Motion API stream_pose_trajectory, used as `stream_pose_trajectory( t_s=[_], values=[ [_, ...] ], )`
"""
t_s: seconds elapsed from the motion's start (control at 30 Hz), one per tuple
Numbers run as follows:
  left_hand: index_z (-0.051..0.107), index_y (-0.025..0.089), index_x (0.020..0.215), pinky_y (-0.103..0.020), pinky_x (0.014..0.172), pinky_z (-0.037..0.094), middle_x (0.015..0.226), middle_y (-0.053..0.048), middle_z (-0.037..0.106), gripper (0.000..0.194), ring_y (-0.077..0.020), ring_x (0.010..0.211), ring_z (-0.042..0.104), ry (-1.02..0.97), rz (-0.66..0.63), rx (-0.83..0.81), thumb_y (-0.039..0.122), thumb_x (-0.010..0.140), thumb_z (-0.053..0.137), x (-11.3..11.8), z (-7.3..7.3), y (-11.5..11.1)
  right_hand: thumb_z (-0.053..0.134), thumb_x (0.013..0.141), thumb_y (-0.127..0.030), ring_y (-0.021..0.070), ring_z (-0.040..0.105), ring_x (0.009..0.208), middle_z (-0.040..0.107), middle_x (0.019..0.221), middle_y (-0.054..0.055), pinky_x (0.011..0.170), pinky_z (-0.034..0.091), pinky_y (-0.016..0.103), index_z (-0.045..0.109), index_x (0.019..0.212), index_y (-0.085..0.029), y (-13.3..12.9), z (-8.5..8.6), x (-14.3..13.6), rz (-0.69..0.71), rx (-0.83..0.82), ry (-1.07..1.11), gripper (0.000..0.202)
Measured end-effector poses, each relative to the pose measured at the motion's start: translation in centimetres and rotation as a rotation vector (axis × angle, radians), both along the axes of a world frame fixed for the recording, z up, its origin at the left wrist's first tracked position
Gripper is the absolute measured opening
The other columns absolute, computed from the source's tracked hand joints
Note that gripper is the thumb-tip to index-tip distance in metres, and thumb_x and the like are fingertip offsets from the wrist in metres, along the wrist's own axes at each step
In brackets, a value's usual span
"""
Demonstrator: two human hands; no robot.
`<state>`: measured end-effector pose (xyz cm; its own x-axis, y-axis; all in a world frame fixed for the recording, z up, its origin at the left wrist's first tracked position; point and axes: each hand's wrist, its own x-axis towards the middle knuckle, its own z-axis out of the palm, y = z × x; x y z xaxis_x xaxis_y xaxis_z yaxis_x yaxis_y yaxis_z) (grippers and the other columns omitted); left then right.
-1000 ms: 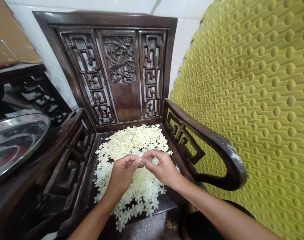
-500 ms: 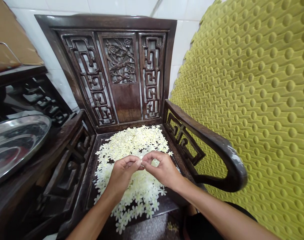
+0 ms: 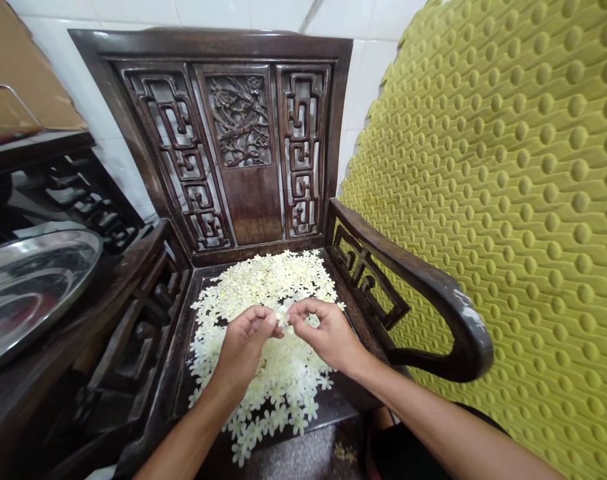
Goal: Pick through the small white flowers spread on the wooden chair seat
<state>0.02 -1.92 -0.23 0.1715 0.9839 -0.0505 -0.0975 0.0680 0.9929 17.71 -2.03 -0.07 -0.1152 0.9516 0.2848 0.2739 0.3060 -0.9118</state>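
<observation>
Pale yellow-white flowers point(image 3: 263, 277) lie in a wide heap over the seat of a dark carved wooden chair point(image 3: 256, 200). Above the heap, my left hand point(image 3: 248, 337) has its thumb and fingertips pinched on a small white flower point(image 3: 282, 316). My right hand point(image 3: 326, 330) is just to the right, thumb and index finger curled, with the fingertips at the flower's right edge. Whether they grip a petal is too small to tell.
A shiny round metal tray point(image 3: 78, 267) rests at the left beside the chair's armrest. The right armrest point(image 3: 423, 273) curves forward next to a yellow bumpy mat point(image 3: 533, 200). Behind the chair is a white tiled wall point(image 3: 223, 12). A few flowers point(image 3: 345, 453) lie on the floor.
My hands have moved slightly apart, and the flower between them now shows more fully. The heap looks the same.
</observation>
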Motion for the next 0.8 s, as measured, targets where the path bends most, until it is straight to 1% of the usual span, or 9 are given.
stream_pose_trajectory(
  t_s=[0.13,0.23,0.33,0.43,0.6,0.67,0.7,0.77,0.8],
  values=[
    [0.064,0.017,0.086,-0.028,0.078,0.049,0.075,-0.001,0.067,0.023,-0.0144,0.073,0.062,-0.063,0.138,-0.031,0.039,0.084,0.07,-0.5,-0.4,0.6,0.062,0.084,-0.023,0.0144,0.058,0.071,0.066,0.074,0.0,0.071,0.047,0.026,0.069,0.079,-0.017,0.5,0.1,0.0,-0.027,-0.027,0.085,0.011],
    [0.063,0.016,0.086,-0.029,0.078,0.05,0.073,0.0,0.066,0.024,-0.014,0.072,0.062,-0.067,0.203,-0.037,0.039,0.083,0.071,-0.6,-0.4,0.9,0.062,0.084,-0.026,0.0147,0.057,0.07,0.066,0.074,0.001,0.07,0.047,0.027,0.069,0.078,-0.017,0.5,0.4,0.1,-0.043,-0.047,0.118,0.013],
    [0.064,0.016,0.086,-0.029,0.078,0.05,0.073,-0.001,0.068,0.024,-0.0148,0.072,0.063,-0.015,0.22,-0.013,0.039,0.083,0.071,-0.5,-0.2,0.8,0.062,0.084,-0.027,0.0151,0.057,0.072,0.066,0.075,0.001,0.07,0.047,0.027,0.069,0.079,-0.017,0.5,0.5,0.1,-0.054,-0.054,0.117,0.014],
    [0.065,0.016,0.085,-0.03,0.078,0.051,0.074,-0.002,0.071,0.025,-0.0163,0.074,0.066,0.02,0.24,-0.003,0.04,0.081,0.072,-0.3,0.1,0.7,0.06,0.085,-0.028,0.0148,0.056,0.071,0.063,0.075,0.001,0.067,0.045,0.026,0.067,0.08,-0.017,0.8,0.1,0.3,-0.082,-0.073,0.118,0.014],
    [0.067,0.015,0.085,-0.032,0.079,0.053,0.076,-0.004,0.073,0.027,-0.0185,0.076,0.069,0.008,0.264,-0.067,0.04,0.079,0.074,0.2,0.3,0.6,0.057,0.09,-0.03,0.0127,0.047,0.06,0.053,0.066,-0.003,0.057,0.038,0.024,0.059,0.078,-0.018,1.3,-0.5,0.9,-0.167,-0.095,0.088,0.017],
    [0.068,0.015,0.084,-0.031,0.078,0.053,0.075,-0.004,0.073,0.027,-0.0184,0.075,0.069,0.028,0.252,-0.078,0.04,0.079,0.074,0.4,0.3,0.4,0.06,0.091,-0.03,0.0129,0.047,0.062,0.053,0.069,-0.003,0.057,0.038,0.024,0.059,0.081,-0.019,1.0,-0.3,0.8,-0.185,-0.048,0.044,0.015],
    [0.069,0.015,0.083,-0.031,0.077,0.053,0.075,-0.004,0.073,0.026,-0.0184,0.075,0.068,0.034,0.223,-0.07,0.04,0.079,0.074,0.5,0.3,0.3,0.06,0.091,-0.028,0.0137,0.05,0.066,0.057,0.073,-0.001,0.06,0.04,0.025,0.06,0.083,-0.019,0.7,0.0,0.6,-0.163,-0.01,0.008,0.012],
    [0.07,0.015,0.083,-0.031,0.077,0.053,0.076,-0.004,0.073,0.024,-0.0187,0.077,0.068,0.022,0.124,-0.028,0.038,0.08,0.073,0.7,0.2,0.1,0.06,0.092,-0.029,0.0147,0.054,0.072,0.062,0.081,0.001,0.065,0.041,0.026,0.064,0.085,-0.019,-0.1,0.6,0.1,-0.069,0.036,-0.095,0.012],
    [0.071,0.015,0.083,-0.031,0.077,0.053,0.077,-0.004,0.073,0.023,-0.019,0.078,0.067,0.006,0.069,-0.004,0.038,0.082,0.072,0.7,0.2,0.0,0.061,0.093,-0.03,0.0151,0.056,0.073,0.064,0.085,0.002,0.065,0.042,0.027,0.065,0.088,-0.02,-0.4,0.8,-0.2,-0.049,0.035,-0.132,0.012]
  ],
)
